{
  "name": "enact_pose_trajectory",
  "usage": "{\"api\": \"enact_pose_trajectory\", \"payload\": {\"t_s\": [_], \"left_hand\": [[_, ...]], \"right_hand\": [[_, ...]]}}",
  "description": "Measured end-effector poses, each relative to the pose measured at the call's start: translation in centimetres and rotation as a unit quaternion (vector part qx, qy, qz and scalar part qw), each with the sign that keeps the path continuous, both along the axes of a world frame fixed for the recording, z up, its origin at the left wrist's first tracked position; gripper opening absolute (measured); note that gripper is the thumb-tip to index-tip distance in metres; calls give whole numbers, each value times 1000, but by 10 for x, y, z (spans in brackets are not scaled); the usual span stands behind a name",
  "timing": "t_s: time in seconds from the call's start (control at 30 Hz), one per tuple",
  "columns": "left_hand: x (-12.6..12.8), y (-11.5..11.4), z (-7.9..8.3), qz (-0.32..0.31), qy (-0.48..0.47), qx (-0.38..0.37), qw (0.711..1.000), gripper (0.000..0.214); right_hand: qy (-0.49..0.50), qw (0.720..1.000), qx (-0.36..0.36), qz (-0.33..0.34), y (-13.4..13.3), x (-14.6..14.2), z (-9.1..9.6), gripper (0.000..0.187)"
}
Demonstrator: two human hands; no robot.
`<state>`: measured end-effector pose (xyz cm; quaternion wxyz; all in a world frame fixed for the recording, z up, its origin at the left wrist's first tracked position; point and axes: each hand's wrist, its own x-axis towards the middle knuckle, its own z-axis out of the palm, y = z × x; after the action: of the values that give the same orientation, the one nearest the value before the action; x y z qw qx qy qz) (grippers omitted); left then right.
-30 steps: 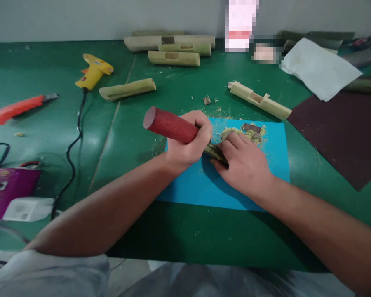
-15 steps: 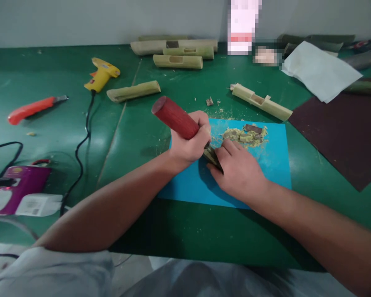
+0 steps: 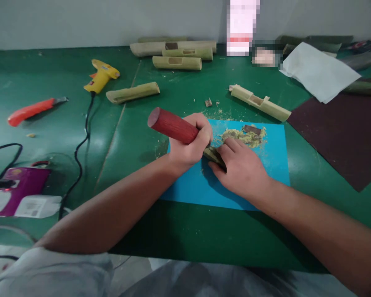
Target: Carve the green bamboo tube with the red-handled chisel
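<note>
My left hand (image 3: 188, 144) is wrapped round the thick red wooden handle (image 3: 173, 126) of a tool; its working end is hidden by my fingers and the bamboo. The handle's butt points up and to the left. Fingers closed, my right hand (image 3: 243, 163) holds a short greenish bamboo piece (image 3: 214, 156) against the tool's lower end. Both hands are over a blue sheet (image 3: 200, 187). Beyond my right hand, yellowish shavings (image 3: 230, 135) and a small dark brown scrap (image 3: 252, 129) lie on that sheet.
Cut bamboo tubes (image 3: 176, 62) lie at the back, another bamboo tube (image 3: 132, 93) left of centre, a notched one (image 3: 259, 103) to the right. Around them are a yellow glue gun (image 3: 100, 76), red-handled knife (image 3: 34, 111), purple box (image 3: 24, 181), dark brown sheet (image 3: 343, 140) and white paper (image 3: 321, 70).
The red handle has tilted lower, its butt end moving down and slightly left. My right hand and the bamboo piece have shifted slightly right.
</note>
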<state>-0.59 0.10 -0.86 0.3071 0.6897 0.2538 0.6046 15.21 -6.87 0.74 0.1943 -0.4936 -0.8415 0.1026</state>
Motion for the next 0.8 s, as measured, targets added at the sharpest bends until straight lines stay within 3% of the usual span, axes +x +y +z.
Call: {"api": "enact_pose_trajectory", "payload": {"t_s": [0.23,0.43,0.6,0.8], "left_hand": [[-3,1,-1,-2,19,23,1000,30],[-6,5,3,-50,57,50,996,43],[-6,10,-2,-60,21,67,996,52],[-3,0,-2,15,-32,-13,999,30]], "right_hand": [[11,1000,6,5,0,2,-2,12],[43,999,-12,-11,2,2,-5,14],[46,999,-22,-16,2,3,-4,15],[38,999,-25,-14,2,2,-1,15]]}}
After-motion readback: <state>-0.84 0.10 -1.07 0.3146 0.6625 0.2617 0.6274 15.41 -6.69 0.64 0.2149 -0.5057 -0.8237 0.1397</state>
